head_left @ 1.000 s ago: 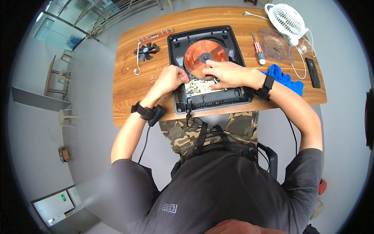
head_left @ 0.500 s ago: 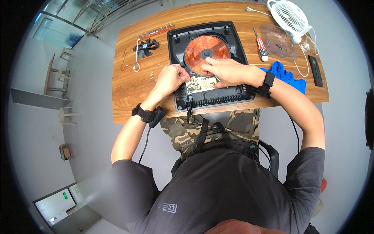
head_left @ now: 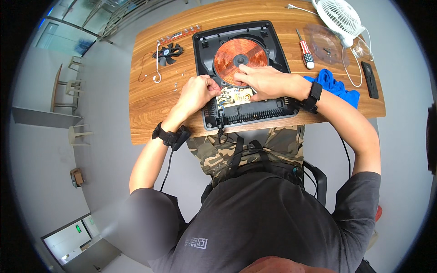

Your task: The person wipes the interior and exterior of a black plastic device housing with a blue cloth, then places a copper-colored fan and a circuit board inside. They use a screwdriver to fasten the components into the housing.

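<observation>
Shows only a slight upward drift in view since the earlier frame for the brown wood-grain table (head_left: pixel 157 102) and the black plastic rectangular housing (head_left: pixel 206 57) lying on it. Keeps the left hand (head_left: pixel 198 93) at the left end of the cream circuit board (head_left: pixel 234 97) inside, fingers pinched narrow; cannot tell of anything held there. Lays the right hand (head_left: pixel 271 84) over the lower right of the round copper-coloured coil (head_left: pixel 230 59), fingers moderately wide, thumb near the board.
</observation>
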A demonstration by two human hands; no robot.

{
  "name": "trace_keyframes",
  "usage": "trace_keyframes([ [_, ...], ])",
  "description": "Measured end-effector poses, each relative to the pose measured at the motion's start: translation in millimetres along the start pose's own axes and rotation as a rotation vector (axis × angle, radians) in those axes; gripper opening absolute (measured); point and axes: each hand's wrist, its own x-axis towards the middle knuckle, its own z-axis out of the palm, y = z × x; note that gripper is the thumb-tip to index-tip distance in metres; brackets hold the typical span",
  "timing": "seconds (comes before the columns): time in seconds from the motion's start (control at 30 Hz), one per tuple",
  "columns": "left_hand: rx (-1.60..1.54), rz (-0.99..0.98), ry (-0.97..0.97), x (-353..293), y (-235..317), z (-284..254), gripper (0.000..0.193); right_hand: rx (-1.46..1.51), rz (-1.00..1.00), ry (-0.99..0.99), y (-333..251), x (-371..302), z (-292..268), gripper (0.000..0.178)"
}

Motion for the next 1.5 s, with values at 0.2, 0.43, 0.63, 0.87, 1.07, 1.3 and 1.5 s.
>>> trace_keyframes([
  [0.2, -0.015, 0.016, -0.093, 7.7, 2.0, -10.5, 0.012, -0.010, -0.009, 0.011, -0.8, -1.6, -1.2, 0.060],
  [0.43, -0.002, -0.017, -0.155, 16.5, 0.3, -10.4, 0.010, 0.023, 0.030, -0.044, -1.9, 3.2, -3.0, 0.057],
  [0.63, 0.008, -0.054, -0.132, 20.0, 2.0, -8.2, 0.013, -0.009, 0.034, -0.029, -0.4, 2.8, -0.1, 0.057],
  [0.87, 0.095, -0.100, -0.169, 26.4, -1.3, -11.4, 0.021, -0.026, -0.007, 0.002, 1.0, 3.3, 2.8, 0.060],
  [1.07, 0.115, -0.181, -0.199, 29.2, 9.2, -13.1, 0.020, -0.055, 0.033, -0.055, -2.5, 6.0, -0.9, 0.065],
  [1.3, 0.079, -0.121, -0.235, 28.3, -0.2, -12.2, 0.018, -0.046, 0.023, -0.004, -2.7, -0.3, -2.2, 0.063],
  [1.5, -0.020, -0.092, -0.241, 8.8, 1.9, -15.8, 0.022, 0.069, 0.074, 0.107, 2.2, -19.4, -21.5, 0.043],
])
